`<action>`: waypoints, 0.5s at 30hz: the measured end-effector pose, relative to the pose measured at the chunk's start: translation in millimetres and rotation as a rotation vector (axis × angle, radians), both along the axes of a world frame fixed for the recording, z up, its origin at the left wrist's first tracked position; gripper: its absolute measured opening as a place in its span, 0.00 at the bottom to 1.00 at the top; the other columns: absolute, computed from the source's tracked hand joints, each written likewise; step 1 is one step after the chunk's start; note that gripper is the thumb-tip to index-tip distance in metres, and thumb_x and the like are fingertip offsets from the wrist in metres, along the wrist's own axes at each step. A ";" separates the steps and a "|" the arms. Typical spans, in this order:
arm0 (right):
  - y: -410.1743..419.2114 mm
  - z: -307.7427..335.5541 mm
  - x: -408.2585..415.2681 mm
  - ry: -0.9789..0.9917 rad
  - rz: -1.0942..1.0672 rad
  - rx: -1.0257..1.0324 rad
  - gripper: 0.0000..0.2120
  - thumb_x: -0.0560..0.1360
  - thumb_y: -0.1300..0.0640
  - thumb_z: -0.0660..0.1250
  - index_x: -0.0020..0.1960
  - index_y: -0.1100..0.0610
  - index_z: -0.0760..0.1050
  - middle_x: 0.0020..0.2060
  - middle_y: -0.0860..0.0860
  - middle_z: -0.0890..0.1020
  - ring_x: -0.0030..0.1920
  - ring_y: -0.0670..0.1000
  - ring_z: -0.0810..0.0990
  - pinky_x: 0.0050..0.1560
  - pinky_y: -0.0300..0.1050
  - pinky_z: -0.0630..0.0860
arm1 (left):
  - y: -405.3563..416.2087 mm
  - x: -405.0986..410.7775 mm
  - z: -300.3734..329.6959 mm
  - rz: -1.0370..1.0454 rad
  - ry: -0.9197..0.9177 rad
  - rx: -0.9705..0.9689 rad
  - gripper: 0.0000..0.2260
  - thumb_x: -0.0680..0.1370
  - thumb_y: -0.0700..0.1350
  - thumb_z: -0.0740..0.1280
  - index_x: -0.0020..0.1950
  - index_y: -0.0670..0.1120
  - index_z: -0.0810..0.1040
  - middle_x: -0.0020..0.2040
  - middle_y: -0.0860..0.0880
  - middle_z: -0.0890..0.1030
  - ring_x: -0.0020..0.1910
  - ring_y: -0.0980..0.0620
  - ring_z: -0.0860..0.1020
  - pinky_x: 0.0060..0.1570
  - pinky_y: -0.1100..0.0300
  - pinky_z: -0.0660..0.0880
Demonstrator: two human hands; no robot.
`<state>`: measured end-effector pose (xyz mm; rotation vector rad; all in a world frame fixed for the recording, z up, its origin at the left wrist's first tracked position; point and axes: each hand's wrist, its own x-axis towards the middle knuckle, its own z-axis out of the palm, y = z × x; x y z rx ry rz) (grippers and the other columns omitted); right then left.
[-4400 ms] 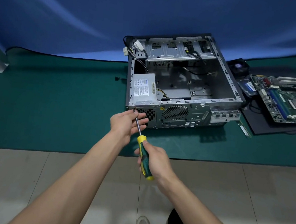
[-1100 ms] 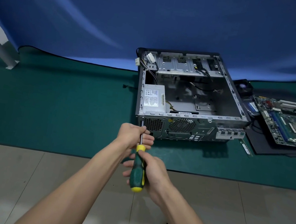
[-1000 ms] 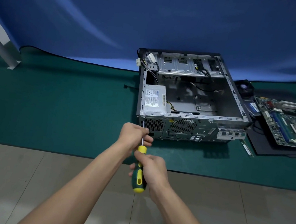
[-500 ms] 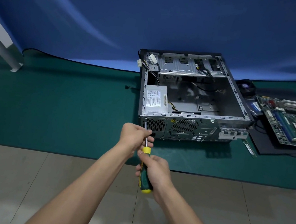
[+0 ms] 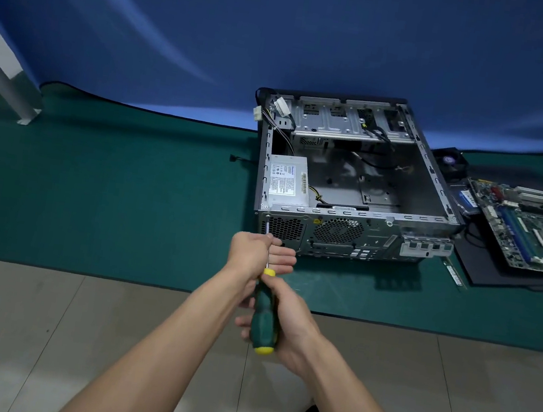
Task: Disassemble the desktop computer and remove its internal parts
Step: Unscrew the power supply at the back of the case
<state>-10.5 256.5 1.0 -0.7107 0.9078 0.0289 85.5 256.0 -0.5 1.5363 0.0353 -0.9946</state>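
My right hand (image 5: 286,322) grips the screwdriver (image 5: 263,322) handle; my left hand (image 5: 257,252) pinches its shaft, tip at the computer case (image 5: 351,188) near-left corner.

One computer case (image 5: 351,188), one screwdriver (image 5: 264,319), one motherboard (image 5: 530,226), two hands.

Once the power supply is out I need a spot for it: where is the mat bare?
Left of the case, the mat is bare to the white post. Right is crowded: motherboard, fan, black sheet.
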 end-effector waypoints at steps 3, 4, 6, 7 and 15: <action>0.8 -0.7 0.0 -0.023 0.010 -0.039 0.12 0.80 0.56 0.60 0.44 0.63 0.76 0.30 0.56 0.81 0.27 0.53 0.80 0.29 0.44 0.75 | 0.8 0.5 -2.4 0.017 0.016 -0.009 0.12 0.83 0.38 0.53 0.44 0.36 0.72 0.30 0.42 0.81 0.23 0.51 0.79 0.22 0.61 0.76; 1.8 -2.3 0.7 -0.006 0.012 -0.115 0.11 0.80 0.58 0.60 0.43 0.63 0.76 0.30 0.56 0.81 0.27 0.52 0.79 0.31 0.44 0.76 | 1.3 1.1 -2.5 0.025 0.005 -0.008 0.11 0.82 0.38 0.54 0.44 0.36 0.73 0.30 0.43 0.80 0.22 0.51 0.78 0.21 0.62 0.75; 3.9 -5.1 2.1 0.064 -0.001 -0.275 0.11 0.78 0.58 0.62 0.39 0.61 0.75 0.30 0.54 0.80 0.26 0.49 0.78 0.33 0.41 0.74 | 2.4 1.9 -2.6 0.039 -0.030 0.000 0.10 0.81 0.38 0.59 0.42 0.36 0.73 0.30 0.42 0.79 0.20 0.52 0.75 0.20 0.63 0.73; 4.3 -6.5 2.6 0.098 -0.022 -0.328 0.11 0.78 0.57 0.64 0.38 0.60 0.74 0.29 0.53 0.79 0.24 0.48 0.76 0.32 0.40 0.73 | 2.3 2.0 -2.3 0.045 -0.038 0.000 0.10 0.80 0.38 0.60 0.41 0.36 0.73 0.30 0.41 0.79 0.20 0.52 0.75 0.20 0.63 0.73; 5.0 7.9 3.6 0.083 0.017 -0.156 0.15 0.79 0.52 0.61 0.39 0.60 0.75 0.27 0.51 0.80 0.22 0.50 0.76 0.23 0.37 0.70 | -5.3 5.7 -0.7 0.101 0.152 -0.093 0.12 0.83 0.39 0.53 0.45 0.35 0.71 0.32 0.39 0.81 0.25 0.48 0.81 0.23 0.58 0.78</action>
